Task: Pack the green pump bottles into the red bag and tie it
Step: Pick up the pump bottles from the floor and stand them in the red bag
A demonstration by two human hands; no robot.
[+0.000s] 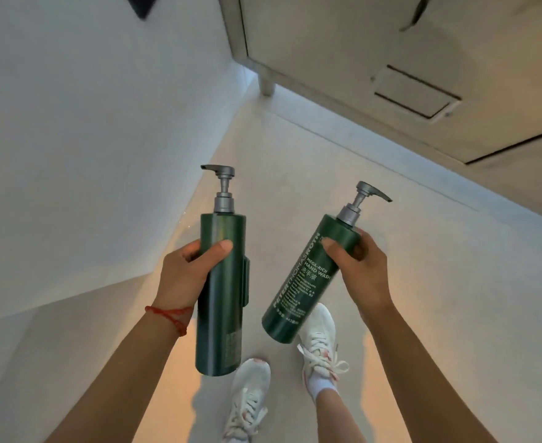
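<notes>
Green pump bottles, one per hand: I see the left hand (183, 276) gripping an upright bottle (221, 292), the right hand (359, 270) clasping a tilted, labelled one (308, 279), above white sneakers (319, 343) on the pale floor (423, 266).

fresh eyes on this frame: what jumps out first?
Two dark green pump bottles held up mid-frame over a pale floor, one per hand: the left hand grips the left bottle nearly upright, and the right hand holds the right bottle tilted, its white HAND WASH lettering facing the camera. A red string bracelet circles the left wrist, and white sneakers show below the bottles. No red bag is in view.
</notes>
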